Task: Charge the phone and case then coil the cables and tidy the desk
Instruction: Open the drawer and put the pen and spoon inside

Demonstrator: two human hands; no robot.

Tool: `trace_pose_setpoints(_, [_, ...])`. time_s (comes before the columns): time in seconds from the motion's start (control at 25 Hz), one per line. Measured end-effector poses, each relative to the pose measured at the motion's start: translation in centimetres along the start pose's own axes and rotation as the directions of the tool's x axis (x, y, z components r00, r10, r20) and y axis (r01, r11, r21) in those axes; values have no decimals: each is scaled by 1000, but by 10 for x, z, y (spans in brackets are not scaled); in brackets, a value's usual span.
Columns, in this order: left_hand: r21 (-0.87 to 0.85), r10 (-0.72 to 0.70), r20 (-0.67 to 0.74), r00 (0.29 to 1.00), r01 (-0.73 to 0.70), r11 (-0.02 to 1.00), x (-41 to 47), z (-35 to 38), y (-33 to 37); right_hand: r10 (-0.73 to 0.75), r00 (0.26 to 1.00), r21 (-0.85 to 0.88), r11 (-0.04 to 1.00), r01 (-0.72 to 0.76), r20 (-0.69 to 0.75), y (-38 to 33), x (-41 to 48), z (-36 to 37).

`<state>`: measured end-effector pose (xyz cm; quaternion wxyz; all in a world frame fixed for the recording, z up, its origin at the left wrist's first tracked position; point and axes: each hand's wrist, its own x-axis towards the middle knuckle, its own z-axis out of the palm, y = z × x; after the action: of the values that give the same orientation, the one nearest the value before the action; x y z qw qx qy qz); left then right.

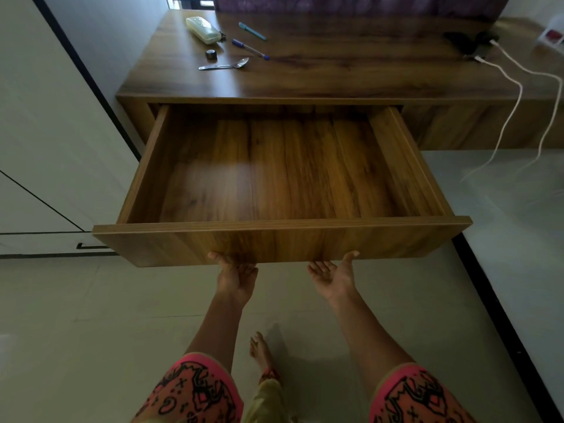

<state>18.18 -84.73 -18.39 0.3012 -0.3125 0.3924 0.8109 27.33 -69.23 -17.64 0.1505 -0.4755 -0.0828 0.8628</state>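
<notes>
Reaching up palm-first, the left hand meets the lower edge of the front panel of a wide brown wood-grain drawer, which stands pulled far out of the brown wooden desk; its thumb lies against the panel face and its fingers are relaxed, gripping nothing. The right hand is beside it, palm up too, fingers loosely spread and holding nothing, its thumb tip touching the same lower edge. At the desk's far right corner sit small dark devices, too dim to tell apart, with two white plugs set into them; from there two thin white cables run uncoiled over the desk's front edge and hang down toward the pale floor. At the far left of the desk top lie a pale translucent oblong case, a teal pen, a blue pen, a small black round cap and a metal spoon, all apart from one another. Pink patterned sleeves cover both upper arms.
</notes>
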Motion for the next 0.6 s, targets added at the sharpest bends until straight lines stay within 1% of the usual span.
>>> trace_pose_setpoints(0.12, [39, -19, 17, 1000, 19, 999, 1, -5, -1, 9, 1000, -7, 1000, -9, -5, -1, -3, 0])
trace_pose_setpoints(0.16, [71, -29, 3, 1000, 28, 997, -2, -6, -1, 13, 1000, -15, 1000, -13, -13, -2, -5, -1])
trace_pose_setpoints(0.2, [109, -31, -27, 999, 34, 994, -6, -4, 0, 18, 1000, -28, 999, -19, -24, -3, -8, 0])
trace_pose_setpoints(0.32, [163, -15, -192, 981, 47, 986, -30, 13, 3, -2, 998, -72, 997, -2, -59, 0, -30, 6])
trace_pose_setpoints(0.36, [165, -34, -209, 977, 70, 984, -44, 25, 5, -16, 999, -106, 994, 10, -51, 1, -41, 12])
trace_pose_setpoints(0.4, [180, -69, -169, 983, 100, 979, -59, 38, 7, -26, 999, -152, 988, 20, -41, 2, -52, 17])
trace_pose_setpoints(0.44, [219, -113, -82, 990, 128, 967, -75, 52, 12, -33, 999, -200, 979, 28, -23, 2, -67, 27])
trace_pose_setpoints(0.48, [293, -153, 21, 988, 140, 946, -92, 66, 19, -43, 999, -249, 967, 44, 9, 0, -82, 39])
trace_pose_setpoints(0.56, [433, -179, 181, 967, 85, 897, -121, 94, 36, -78, 991, -346, 931, 112, 110, -11, -113, 70])
trace_pose_setpoints(0.6, [464, -155, 233, 960, 30, 886, -134, 107, 47, -110, 981, -387, 907, 166, 163, -18, -128, 86])
